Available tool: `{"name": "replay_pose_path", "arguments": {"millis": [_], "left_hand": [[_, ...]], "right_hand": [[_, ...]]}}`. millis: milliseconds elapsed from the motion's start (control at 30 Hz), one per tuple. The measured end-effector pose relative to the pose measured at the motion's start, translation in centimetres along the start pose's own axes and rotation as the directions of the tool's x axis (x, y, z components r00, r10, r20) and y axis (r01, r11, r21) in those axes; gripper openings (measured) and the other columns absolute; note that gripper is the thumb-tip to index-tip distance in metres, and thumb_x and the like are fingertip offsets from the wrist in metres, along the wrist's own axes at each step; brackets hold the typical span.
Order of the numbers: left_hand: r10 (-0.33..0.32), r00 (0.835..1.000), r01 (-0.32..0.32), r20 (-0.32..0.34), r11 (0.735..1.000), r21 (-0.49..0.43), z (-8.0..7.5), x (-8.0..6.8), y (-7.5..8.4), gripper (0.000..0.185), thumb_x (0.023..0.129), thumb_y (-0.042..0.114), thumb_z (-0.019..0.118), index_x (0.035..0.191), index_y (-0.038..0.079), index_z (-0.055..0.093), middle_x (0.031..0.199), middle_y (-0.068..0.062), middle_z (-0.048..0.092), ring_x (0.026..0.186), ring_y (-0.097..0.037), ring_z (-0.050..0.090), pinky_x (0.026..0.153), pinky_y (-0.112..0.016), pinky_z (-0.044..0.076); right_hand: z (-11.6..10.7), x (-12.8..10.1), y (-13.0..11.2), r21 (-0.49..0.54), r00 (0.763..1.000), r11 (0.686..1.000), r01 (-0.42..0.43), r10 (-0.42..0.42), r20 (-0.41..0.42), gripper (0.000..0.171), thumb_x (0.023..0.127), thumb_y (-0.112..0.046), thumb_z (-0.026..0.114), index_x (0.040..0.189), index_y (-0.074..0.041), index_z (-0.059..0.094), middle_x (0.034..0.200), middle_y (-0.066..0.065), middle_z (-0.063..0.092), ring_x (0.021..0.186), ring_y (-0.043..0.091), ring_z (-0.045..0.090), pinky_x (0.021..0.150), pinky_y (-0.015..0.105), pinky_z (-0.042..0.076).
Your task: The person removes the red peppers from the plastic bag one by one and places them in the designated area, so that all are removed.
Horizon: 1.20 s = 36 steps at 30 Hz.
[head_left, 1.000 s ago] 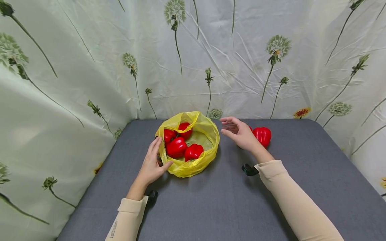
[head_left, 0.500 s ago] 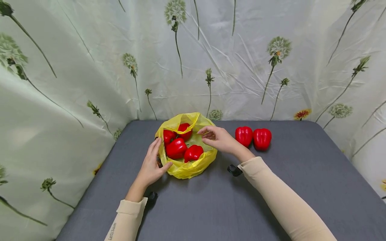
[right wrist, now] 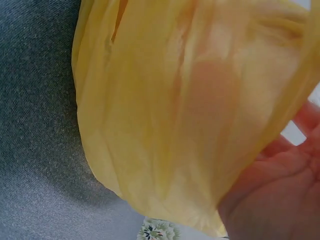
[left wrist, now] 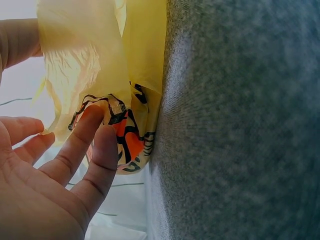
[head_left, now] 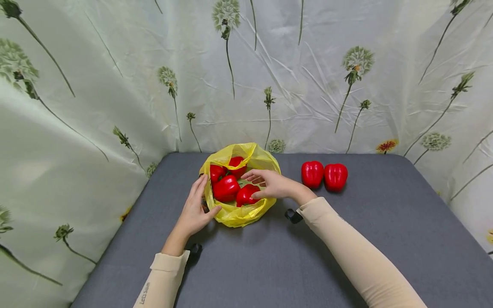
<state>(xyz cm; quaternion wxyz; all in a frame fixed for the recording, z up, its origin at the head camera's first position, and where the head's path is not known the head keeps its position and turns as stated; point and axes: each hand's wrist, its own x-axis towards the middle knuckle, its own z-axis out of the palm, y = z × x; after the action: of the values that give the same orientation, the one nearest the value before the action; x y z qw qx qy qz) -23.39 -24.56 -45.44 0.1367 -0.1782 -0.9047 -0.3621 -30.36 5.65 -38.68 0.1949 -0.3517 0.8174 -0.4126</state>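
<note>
A yellow plastic bag (head_left: pixel 238 220) stands with its mouth wide and its rim folded outward, holding several red bell peppers (head_left: pixel 226 188). My left hand (head_left: pixel 194 214) rests against the bag's left side with fingers spread; in the left wrist view its fingertips touch the yellow plastic (left wrist: pixel 82 60), which has a dark and orange print. My right hand (head_left: pixel 272 184) is over the bag's mouth, fingers extended above the front right pepper (head_left: pixel 245 196). Its thumb is at that pepper's edge; I cannot tell whether it touches. In the right wrist view, the bag wall (right wrist: pixel 150 115) hides most of the fingers.
Two more red bell peppers (head_left: pixel 336 177) stand side by side on the grey tabletop (head_left: pixel 262 265), right of the bag. Behind and to the left hangs a pale curtain (head_left: pixel 300 98) printed with dandelions.
My right hand has moved left from beside the two peppers, over the bag's rim and down to the front right pepper inside. My left hand has stayed at the bag's side.
</note>
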Motion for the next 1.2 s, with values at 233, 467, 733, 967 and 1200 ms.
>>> {"name": "replay_pose_path", "arguments": {"millis": [233,467,733,967,1200], "left_hand": [[0.001,1.000,-0.001,-0.004,1.000,-0.005,0.0,0.1,0.1,0.102,0.088,0.018,0.084,0.168,-0.003,0.026,0.173,-0.024,0.029,0.158,-0.045,0.033,0.125,-0.066,0.033],[0.003,1.000,-0.003,-0.001,1.000,0.000,0.0,0.1,0.2,0.102,0.088,0.019,0.084,0.168,-0.004,0.026,0.173,-0.024,0.028,0.158,-0.045,0.033,0.125,-0.065,0.033],[-0.003,1.000,0.003,-0.003,1.000,-0.003,0.0,0.1,0.2,0.102,0.087,0.018,0.085,0.168,-0.003,0.026,0.173,-0.024,0.029,0.158,-0.045,0.033,0.125,-0.064,0.033],[-0.008,1.000,0.008,0.003,1.000,0.002,-0.1,0.2,0.2,0.102,0.088,0.019,0.084,0.168,-0.003,0.026,0.173,-0.023,0.028,0.158,-0.044,0.034,0.125,-0.063,0.034],[0.000,1.000,0.000,0.000,1.000,0.000,0.0,0.1,0.1,0.101,0.088,0.017,0.085,0.168,-0.003,0.027,0.173,-0.024,0.029,0.158,-0.044,0.034,0.125,-0.063,0.036]], "right_hand": [[0.4,0.2,0.3,-0.063,0.998,0.997,-0.036,0.040,0.057,0.068,0.089,-0.005,0.076,0.154,-0.006,0.054,0.156,0.019,0.056,0.146,0.041,0.051,0.121,0.057,0.044],[0.7,0.3,0.5,-0.074,0.994,0.994,-0.084,0.089,0.068,0.072,0.086,-0.002,0.076,0.154,-0.010,0.055,0.156,0.012,0.056,0.140,0.036,0.054,0.110,0.046,0.053],[0.9,0.4,0.6,-0.121,0.995,0.989,-0.081,0.087,0.050,0.073,0.085,-0.005,0.080,0.154,-0.014,0.057,0.155,0.014,0.054,0.138,0.034,0.053,0.113,0.050,0.051],[1.0,0.4,1.0,-0.121,0.994,0.988,-0.095,0.100,0.035,0.071,0.085,-0.014,0.084,0.151,-0.016,0.059,0.146,0.018,0.053,0.132,0.031,0.052,0.112,0.051,0.050],[1.1,0.2,1.3,-0.137,0.995,0.986,-0.095,0.098,0.015,0.069,0.086,-0.019,0.084,0.150,-0.017,0.061,0.144,0.018,0.053,0.129,0.029,0.052,0.109,0.046,0.050]]}}
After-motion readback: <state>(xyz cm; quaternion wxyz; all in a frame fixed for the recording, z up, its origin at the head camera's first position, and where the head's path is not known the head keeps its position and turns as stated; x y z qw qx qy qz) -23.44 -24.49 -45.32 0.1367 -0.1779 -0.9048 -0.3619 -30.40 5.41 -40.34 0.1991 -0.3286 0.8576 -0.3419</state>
